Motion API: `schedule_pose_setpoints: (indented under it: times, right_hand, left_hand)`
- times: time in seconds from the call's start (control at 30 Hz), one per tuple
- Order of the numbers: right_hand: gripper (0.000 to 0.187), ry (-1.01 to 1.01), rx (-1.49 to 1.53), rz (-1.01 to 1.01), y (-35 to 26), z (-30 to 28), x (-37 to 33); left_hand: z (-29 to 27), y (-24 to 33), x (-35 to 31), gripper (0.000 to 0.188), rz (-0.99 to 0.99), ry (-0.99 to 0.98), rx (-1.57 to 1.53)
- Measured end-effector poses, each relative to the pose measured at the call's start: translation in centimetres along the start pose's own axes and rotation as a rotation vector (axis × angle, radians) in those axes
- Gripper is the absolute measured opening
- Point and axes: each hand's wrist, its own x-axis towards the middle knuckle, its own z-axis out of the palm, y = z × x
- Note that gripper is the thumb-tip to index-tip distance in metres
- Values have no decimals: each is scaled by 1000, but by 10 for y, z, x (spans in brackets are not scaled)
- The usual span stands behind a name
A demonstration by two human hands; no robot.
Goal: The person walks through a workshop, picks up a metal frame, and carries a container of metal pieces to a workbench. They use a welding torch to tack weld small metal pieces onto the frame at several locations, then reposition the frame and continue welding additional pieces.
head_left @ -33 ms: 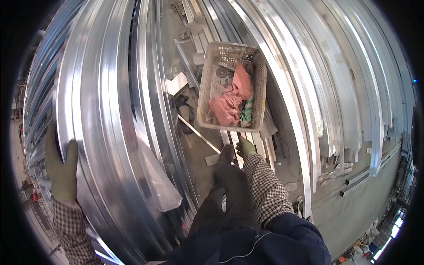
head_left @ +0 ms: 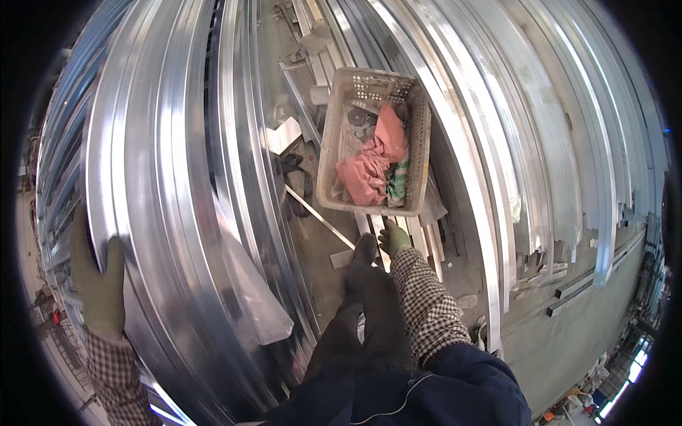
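My left hand [head_left: 96, 291], in an olive-green work glove, lies at the side of a long silvery metal profile [head_left: 106, 170]. Its thumb rests on the shiny face and its fingers stretch along the outer edge, apart from the thumb. My right hand [head_left: 393, 239], gloved alike, hangs low just below a dirty beige plastic basket [head_left: 328, 163], its fingers loosely bent with nothing visible in them. Inside the basket lie crumpled pinkish-red sacking [head_left: 366, 174], a green-striped piece [head_left: 398, 181] and small dark parts.
More long profiles [head_left: 483, 128] are stacked at the right, their ends uneven. Clear plastic film [head_left: 266, 312] hangs from the left stack. Between the stacks, a thin strip [head_left: 320, 216] and a white offcut [head_left: 285, 135] lie on the floor. Short dark bars [head_left: 570, 297] lie farther right.
My left hand sits slightly lower in view, and the near left profile has shifted a little to the left. My right hand and the basket stay almost where they were.
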Motion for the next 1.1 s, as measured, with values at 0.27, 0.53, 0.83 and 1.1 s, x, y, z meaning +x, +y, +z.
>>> schedule_pose_setpoints:
  times: [0.27, 0.53, 0.83, 1.1]
  right_hand:
    - [33, 145, 397, 36, -22, 9, 58]
    - [17, 285, 362, -16, -57, 1, 39]
    - [20, 412, 491, 62, -81, -9, 3]
    - [55, 259, -92, -67, -115, -35, -45]
  left_hand:
    - [-3, -10, -5, 76, -216, -88, 114]
    - [-1, -14, -11, 77, -216, -111, 63]
    - [-4, -3, -6, 70, -197, -100, -54]
    - [-11, -6, 5, 62, -137, -59, -170]
